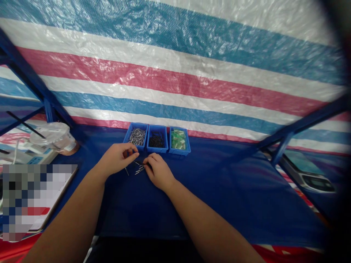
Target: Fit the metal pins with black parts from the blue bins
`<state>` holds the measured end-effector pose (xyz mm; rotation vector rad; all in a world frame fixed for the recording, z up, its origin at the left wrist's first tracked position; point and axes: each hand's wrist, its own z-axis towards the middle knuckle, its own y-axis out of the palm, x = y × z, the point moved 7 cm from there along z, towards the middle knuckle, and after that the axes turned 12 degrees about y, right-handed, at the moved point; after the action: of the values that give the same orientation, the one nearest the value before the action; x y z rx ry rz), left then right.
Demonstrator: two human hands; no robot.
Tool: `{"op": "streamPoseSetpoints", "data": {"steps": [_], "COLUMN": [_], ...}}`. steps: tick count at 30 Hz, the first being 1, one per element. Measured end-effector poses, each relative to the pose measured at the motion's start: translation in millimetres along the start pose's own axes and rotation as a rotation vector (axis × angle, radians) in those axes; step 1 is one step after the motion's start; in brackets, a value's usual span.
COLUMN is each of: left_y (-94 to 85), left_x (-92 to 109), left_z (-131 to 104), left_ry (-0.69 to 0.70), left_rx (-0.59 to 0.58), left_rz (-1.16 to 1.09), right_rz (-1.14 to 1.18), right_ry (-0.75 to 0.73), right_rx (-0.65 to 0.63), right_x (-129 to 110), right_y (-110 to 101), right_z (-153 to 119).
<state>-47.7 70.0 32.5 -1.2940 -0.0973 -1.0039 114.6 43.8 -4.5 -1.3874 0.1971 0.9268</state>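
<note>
My left hand [118,157] is over the blue table, its thumb and fingers curled together in a pinch; whatever sits between them is too small to make out. A thin metal pin-like piece [126,171] shows just below that hand, and I cannot tell if it is held or lying down. My right hand [159,171] is closed too, fingertips pinched around something small and dark. Several slim silver pieces [139,169] lie on the table between the hands, close to the right fingertips.
Three blue bins stand behind my hands: one with silver metal pieces [137,136], one with small black parts [156,140], one with green and clear packets [179,139]. At left are a clear plastic tub [59,137] and a clipboard [55,197]. A scale [309,175] is at right, beyond the blue frame.
</note>
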Motion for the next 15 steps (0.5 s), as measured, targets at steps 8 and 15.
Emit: {"op": "streamPoseSetpoints", "data": {"steps": [8,15], "left_y": [28.9,21.3], "left_x": [18,23], "left_z": [3,4], "left_ry": [0.109,0.203], "left_rx": [-0.226,-0.127], "left_rz": [-0.043,-0.024], "right_rz": [0.076,0.104], "right_ry": [-0.003,-0.009], "right_rx": [0.104,0.143], "right_x": [4,3], "right_y": [-12,-16], "right_z": [-1,-1]}}
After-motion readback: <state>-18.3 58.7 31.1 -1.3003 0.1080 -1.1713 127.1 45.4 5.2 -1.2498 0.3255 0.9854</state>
